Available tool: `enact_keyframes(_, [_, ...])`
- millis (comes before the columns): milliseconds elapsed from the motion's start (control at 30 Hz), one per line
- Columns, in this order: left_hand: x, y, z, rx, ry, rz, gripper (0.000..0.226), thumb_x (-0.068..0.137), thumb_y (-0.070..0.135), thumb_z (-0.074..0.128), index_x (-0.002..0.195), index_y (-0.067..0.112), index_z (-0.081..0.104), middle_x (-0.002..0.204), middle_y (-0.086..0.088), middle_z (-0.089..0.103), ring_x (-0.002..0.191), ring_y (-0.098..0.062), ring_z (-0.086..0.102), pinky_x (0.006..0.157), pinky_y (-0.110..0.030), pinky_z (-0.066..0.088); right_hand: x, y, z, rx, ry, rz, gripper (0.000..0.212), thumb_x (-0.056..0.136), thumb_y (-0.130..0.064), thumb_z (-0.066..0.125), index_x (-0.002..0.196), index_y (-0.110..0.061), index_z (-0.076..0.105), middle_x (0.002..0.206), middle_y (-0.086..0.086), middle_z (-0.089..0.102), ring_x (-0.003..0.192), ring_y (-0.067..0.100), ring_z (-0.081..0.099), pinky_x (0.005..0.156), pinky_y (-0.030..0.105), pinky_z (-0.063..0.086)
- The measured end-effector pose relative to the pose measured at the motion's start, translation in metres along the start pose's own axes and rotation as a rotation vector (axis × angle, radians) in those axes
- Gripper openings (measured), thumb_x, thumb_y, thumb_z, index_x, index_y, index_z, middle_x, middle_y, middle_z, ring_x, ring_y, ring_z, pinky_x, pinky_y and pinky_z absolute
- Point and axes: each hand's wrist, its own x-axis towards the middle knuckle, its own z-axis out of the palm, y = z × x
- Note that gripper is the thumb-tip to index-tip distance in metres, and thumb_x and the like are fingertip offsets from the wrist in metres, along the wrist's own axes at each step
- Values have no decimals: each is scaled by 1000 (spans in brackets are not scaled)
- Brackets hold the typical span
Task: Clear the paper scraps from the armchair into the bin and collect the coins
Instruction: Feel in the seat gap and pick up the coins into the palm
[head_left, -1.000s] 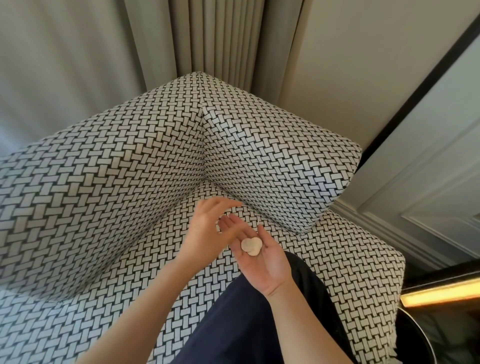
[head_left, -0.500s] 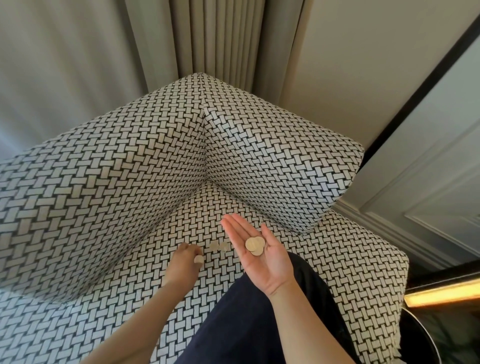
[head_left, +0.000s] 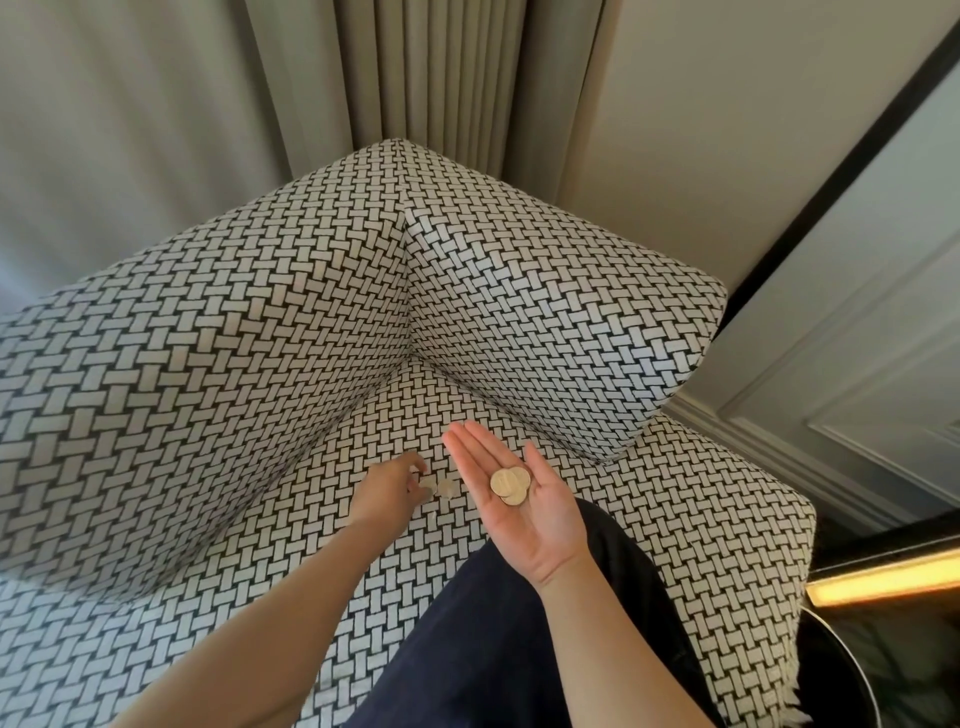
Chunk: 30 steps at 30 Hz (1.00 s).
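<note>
On the seat, left hand (head_left: 389, 488): knuckles up, fingers curled down onto the nearer of two loose coins. Whether it truly has a pinch on it, can't tell from here.
Seat coins (head_left: 445, 487): two, count them, lying flat side by side on the cushion just beside the fingertips. They are pale, round and dull gold, and hard to pick out against the weave.
Right hand (head_left: 524, 514): palm up, fingers straight and together, spread flat like a tray and carrying a little stack.
Palm coins (head_left: 510, 484): three, overlapping in a cluster at the base of the fingers. They are gold-toned, and the front one shows a faint embossed face.
Armchair (head_left: 260, 364): one, in black-and-white basketweave fabric. Back and arm meet in a corner just beyond the hands.
Trouser leg (head_left: 493, 649): one, dark navy, resting on the seat under the right forearm.
Curtain (head_left: 441, 78): beige pleats hanging behind the chair.
Amber light strip (head_left: 883, 577): one, glowing at the right edge.
</note>
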Motion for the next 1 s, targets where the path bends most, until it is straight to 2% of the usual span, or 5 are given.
enact_keyframes(200, [0,-2,7,9,-8,-58,21,86,22,64,106,15,62,95,-2,63,82,-16,59,74,-31,52,1,0,2,2,3,-2,62,98,-35,30,129,17,43,137,32,44,131,42,40,107,47,35])
enact_keyframes(333, [-4,-5,10,54,15,-26,8,88,24,62,92,17,60,95,-3,63,80,-16,57,71,-32,51,2,1,2,6,6,-3,63,99,-36,28,130,16,43,137,33,44,131,42,39,107,47,35])
enact_keyframes(500, [-6,-2,9,138,-18,39,32,89,28,59,120,26,51,101,0,62,89,-16,59,74,-33,52,2,0,1,4,-3,2,63,100,-38,26,130,16,43,138,31,44,132,41,39,110,46,32])
enact_keyframes(600, [-8,-1,11,186,-45,84,34,89,30,58,122,30,50,101,3,61,91,-16,58,78,-35,52,2,0,2,14,-12,-6,64,100,-38,26,129,16,43,138,32,44,131,41,39,105,48,36])
enact_keyframes(1000, [-11,15,17,64,-67,170,42,83,14,67,120,15,47,92,-5,64,83,-21,61,74,-36,53,3,1,3,-22,-8,-6,65,100,-40,25,128,15,46,137,30,46,133,38,39,108,45,32])
